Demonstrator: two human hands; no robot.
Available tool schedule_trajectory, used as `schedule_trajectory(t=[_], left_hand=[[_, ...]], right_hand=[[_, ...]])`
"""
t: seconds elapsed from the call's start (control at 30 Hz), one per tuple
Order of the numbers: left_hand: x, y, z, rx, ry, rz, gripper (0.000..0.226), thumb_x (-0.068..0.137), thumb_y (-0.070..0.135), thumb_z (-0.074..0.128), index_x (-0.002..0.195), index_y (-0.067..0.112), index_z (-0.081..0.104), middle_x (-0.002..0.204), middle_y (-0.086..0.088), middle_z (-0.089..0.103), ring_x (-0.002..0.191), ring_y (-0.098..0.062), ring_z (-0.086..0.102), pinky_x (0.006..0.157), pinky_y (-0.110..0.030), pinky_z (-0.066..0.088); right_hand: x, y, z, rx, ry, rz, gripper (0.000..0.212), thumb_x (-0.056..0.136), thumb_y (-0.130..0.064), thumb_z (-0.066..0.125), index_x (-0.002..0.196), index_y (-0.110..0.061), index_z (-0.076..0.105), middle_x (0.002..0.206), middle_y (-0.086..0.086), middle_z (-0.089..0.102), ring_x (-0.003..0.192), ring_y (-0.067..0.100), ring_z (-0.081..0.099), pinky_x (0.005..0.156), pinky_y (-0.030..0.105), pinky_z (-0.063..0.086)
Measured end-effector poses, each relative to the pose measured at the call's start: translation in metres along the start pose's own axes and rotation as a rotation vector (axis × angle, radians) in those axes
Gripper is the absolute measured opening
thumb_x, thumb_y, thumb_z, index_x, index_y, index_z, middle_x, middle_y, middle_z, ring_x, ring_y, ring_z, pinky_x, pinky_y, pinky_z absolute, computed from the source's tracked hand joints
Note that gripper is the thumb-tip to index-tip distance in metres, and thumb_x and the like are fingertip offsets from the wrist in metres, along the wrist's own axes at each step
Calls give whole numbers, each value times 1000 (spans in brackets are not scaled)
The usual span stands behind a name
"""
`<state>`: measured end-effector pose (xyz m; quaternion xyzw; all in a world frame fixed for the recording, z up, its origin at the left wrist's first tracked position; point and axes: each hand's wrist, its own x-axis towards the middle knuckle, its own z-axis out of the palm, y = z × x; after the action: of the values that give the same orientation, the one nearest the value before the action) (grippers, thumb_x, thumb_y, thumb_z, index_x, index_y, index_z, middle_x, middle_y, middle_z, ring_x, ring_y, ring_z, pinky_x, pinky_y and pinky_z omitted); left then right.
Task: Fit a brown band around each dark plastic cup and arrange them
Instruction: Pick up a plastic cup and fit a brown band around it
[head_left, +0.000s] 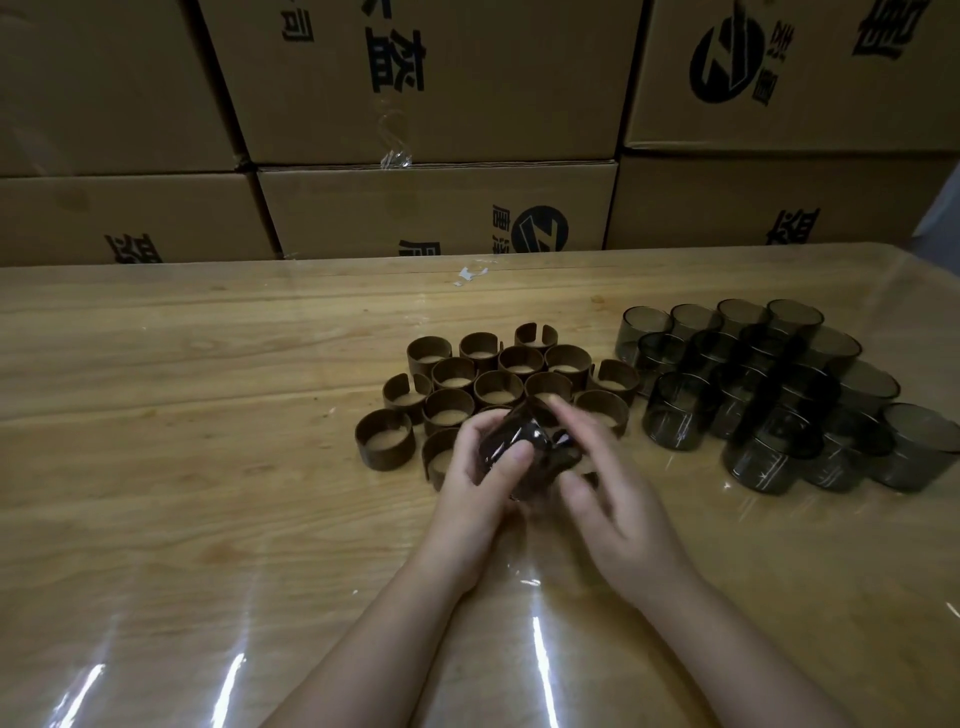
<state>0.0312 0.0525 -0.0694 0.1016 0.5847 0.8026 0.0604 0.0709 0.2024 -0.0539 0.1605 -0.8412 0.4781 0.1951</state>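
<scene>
Stacked cardboard boxes (436, 208) with dark printed logos form a wall behind a wooden table (208, 415), which is covered by a clear plastic sheet (540, 649) that catches streaks of light near the front edge.

Both hands meet near the middle of the table over one dark cup (511, 441). The left hand (478, 483) grips it from the left, fingers curled round its far side and the thumb (519, 457) pressed across its near wall. The right hand (618, 509) comes in from the right, with fingers reaching over the top of the cup and the thumb low on the near side. It is blurred, so it is unclear whether it grips the cup or only touches it. The hands also hide whether a band sits on this cup.

Just behind and left of the hands stands a tight cluster of brown bands (498, 387), upright and open on top, and the nearest ones are partly hidden by the fingers. Right of them, close by, the other dark cups (779, 395) stand packed in rows. A small white scrap (467, 275) lies near the table's back edge.
</scene>
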Motion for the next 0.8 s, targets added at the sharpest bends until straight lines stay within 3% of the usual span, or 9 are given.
schedule_trajectory(t=[0.13,0.23,0.3,0.4,0.43,0.57,0.67,0.8], left_hand=[[2,-4,0,7,13,-38,52,63,62,75,105,36,60,95,7,70,88,-13,67,68,-29,55],[2,-5,1,18,89,-28,77,56,79,70,111,28,57,96,4,70,88,-17,68,76,-37,55],[2,-4,2,34,135,-8,88,61,81,64,119,16,52,100,-1,71,91,-22,69,75,-35,56],[2,0,2,52,143,20,86,75,72,55,125,2,49,112,-23,64,102,-42,63,86,-50,52],[1,1,2,72,128,30,84,76,70,53,125,1,50,114,-23,64,104,-40,63,89,-52,52],[-3,-1,10,241,27,83,64,73,68,48,112,17,53,96,5,70,89,-3,67,73,-17,53],[-6,0,15,291,-23,114,55,74,66,46,109,23,50,95,2,65,84,0,65,73,-16,52],[-10,-1,14,304,-31,214,50,81,61,43,113,23,48,98,3,64,87,-4,65,73,-19,52]], right_hand=[[-6,-7,14,30,-69,53,60,93,-51,36,148,-32,22,157,-19,22,144,-3,18,116,18,19],[-8,-12,17,-23,-52,-24,57,97,-44,35,150,-28,21,158,-20,19,146,1,14,117,18,15],[-8,-14,19,-82,-66,-126,55,99,-35,36,151,-21,23,160,-17,18,148,7,13,118,20,14],[-6,-16,21,-113,-68,-234,52,102,-29,34,151,-14,25,161,-9,20,148,13,17,120,29,15],[-6,-16,20,-116,-63,-255,50,102,-28,33,150,-13,26,160,-7,21,148,14,18,120,32,17],[-2,-11,19,-91,23,-253,49,100,-16,35,149,-12,27,159,-7,24,147,14,22,118,40,24],[1,-11,18,26,68,-179,45,100,-17,34,145,-16,35,156,-10,30,147,13,23,118,43,25],[3,-17,20,164,82,-103,40,99,-25,35,138,-25,43,151,-8,39,144,11,29,116,29,27]])
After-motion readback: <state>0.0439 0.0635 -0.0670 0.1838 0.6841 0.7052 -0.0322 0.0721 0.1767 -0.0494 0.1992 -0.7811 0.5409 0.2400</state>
